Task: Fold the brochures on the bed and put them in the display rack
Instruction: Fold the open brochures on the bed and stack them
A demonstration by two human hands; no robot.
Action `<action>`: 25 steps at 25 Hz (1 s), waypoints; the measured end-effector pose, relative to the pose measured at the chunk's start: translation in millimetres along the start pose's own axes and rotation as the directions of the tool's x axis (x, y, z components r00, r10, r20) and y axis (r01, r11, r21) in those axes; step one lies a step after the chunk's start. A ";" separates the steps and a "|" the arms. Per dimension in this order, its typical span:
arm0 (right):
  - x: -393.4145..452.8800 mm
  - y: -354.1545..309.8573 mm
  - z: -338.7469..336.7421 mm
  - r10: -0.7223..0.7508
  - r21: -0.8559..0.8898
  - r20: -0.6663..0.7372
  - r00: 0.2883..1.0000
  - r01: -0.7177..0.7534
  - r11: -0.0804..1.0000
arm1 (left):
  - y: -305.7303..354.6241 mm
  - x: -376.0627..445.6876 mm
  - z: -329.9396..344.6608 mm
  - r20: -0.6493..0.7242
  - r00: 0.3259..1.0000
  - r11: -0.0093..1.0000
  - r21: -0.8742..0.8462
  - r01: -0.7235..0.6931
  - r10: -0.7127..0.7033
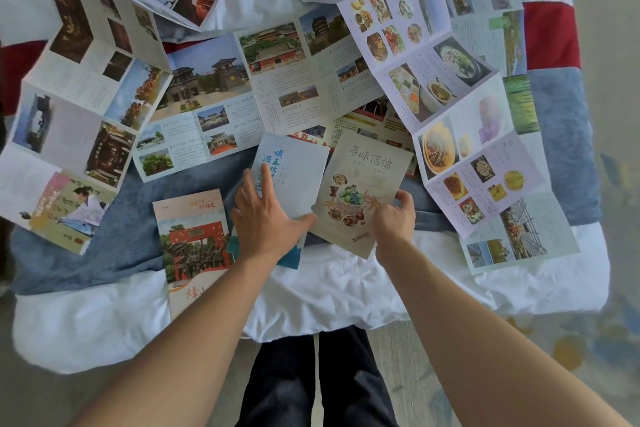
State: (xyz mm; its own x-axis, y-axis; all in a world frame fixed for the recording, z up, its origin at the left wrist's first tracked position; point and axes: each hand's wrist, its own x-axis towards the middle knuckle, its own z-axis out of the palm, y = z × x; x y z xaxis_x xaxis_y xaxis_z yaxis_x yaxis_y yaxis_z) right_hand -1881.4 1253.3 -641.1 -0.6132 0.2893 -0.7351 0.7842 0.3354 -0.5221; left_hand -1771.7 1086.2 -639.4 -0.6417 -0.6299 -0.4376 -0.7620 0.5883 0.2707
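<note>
Bed (346, 291): blue brochure (294, 177) under left hand (265, 218), beige brochure (363, 198) in right hand's (394, 218) fingers.

Both bare forearms reach forward and down; of the two hands, the left hand (264, 215) lies flat with fingers spread and straight, the right hand (394, 218) arches with curled fingertips pressing down

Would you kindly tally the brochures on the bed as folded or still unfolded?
Folded brochures: 3 (blue-lettered one, food-cover one, red-gate one)
Unfolded brochures lying open: at least 5; they overlap, so the exact count is unclear
Total: at least 8
</note>
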 end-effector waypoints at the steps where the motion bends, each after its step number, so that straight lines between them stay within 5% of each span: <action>1: -1.8 -0.4 -1.7 0.013 0.025 -0.013 1.000 -0.013 1.000 | -0.7 0.0 -2.7 -0.015 1.000 1.000 -0.023 0.015 -0.016; 8: -20.8 -2.6 -7.3 0.053 0.126 0.023 0.998 -0.055 0.990 | -16.3 1.5 -16.2 -0.076 0.967 0.957 -0.179 0.228 -0.244; 25: -47.0 -3.3 20.8 -0.034 -0.017 0.238 0.971 0.039 0.999 | -22.9 2.7 -17.7 -0.022 0.939 0.913 -0.242 0.329 -0.344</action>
State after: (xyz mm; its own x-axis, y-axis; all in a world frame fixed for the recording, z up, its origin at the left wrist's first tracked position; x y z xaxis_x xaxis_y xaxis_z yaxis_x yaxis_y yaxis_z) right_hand -1853.2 1220.0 -613.8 -0.5989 0.0560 -0.7989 0.7580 0.3617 -0.5429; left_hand -1757.6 1062.1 -631.6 -0.3420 -0.8048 -0.4851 -0.9277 0.2070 0.3106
